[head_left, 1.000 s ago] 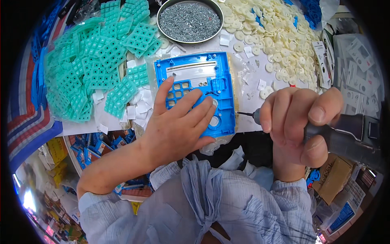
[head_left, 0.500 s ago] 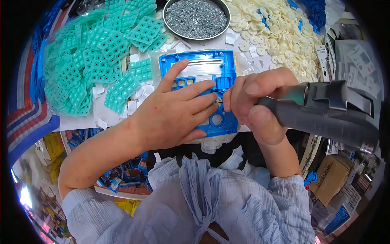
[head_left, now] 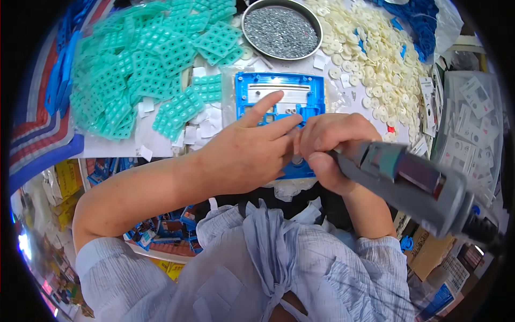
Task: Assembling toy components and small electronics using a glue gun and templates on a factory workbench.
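Observation:
A blue plastic housing (head_left: 317, 92) with a silver strip and small square openings lies on the table before me. My left hand (head_left: 244, 153) is over its near left part, index and middle fingers stretched out, the other fingers partly hidden. My right hand (head_left: 338, 142) wraps round the front end of a dark grey electric screwdriver (head_left: 386, 185), whose corded rear slants down to the right. Its tip is hidden behind my fingers. The fingertips of both hands meet or nearly meet above the housing; whether they touch, I cannot tell.
A round metal bowl (head_left: 318, 24) of small screws stands behind the housing. Green rubber keypads (head_left: 155, 59) are heaped at left, cream plastic discs (head_left: 370, 70) at right. Flat clear-bagged parts (head_left: 472, 123) lie far right. A bin of blue parts (head_left: 161, 231) sits below the table edge.
The whole view has shifted, so table things appear further right. The screwdriver's rear has swung down and the tool has rolled. My left hand's fingers have drawn closer to my right hand.

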Demonstrator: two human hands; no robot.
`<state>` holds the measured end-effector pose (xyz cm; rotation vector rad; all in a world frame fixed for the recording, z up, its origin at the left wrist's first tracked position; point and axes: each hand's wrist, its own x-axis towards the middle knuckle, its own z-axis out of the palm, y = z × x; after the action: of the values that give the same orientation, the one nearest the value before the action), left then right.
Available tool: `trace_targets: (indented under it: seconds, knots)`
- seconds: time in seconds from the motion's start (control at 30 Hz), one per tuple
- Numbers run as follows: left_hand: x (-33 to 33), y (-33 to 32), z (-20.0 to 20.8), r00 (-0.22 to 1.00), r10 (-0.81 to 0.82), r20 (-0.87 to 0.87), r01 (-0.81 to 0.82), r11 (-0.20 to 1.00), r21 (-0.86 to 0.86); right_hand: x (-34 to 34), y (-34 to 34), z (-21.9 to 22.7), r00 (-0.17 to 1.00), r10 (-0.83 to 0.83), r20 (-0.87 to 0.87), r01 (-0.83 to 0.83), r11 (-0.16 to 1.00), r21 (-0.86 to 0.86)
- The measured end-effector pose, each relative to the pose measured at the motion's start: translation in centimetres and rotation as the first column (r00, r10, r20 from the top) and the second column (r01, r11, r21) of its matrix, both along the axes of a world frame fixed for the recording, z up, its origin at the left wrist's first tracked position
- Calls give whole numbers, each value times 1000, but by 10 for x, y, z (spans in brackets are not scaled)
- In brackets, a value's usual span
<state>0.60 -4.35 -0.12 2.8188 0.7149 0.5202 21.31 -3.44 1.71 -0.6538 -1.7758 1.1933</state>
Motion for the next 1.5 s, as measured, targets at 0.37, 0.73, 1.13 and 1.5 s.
trace_targets:
  seconds: [0.37, 0.73, 1.13, 1.5]
  knots:
    - [-75, 12, -9, 752, 607, 257, -607, 790, -87, 78, 29, 77, 910, -201, -363, 172, 979, -109]
    - [-109, 53, -7, 608, 741, 286, -794, 555, 249, 53, 47, 54, 548, -836, 36, 793, 532, 295]
    - [-41, -22, 24, 756, 444, 482, -445, 887, -119, -31, -6, 37, 921, -222, 321, 33, 864, 503]
    - [-53, -43, 2, 720, 578, 384, -477, 814, -332, -24, 37, 15, 876, 236, 421, -118, 951, -286]
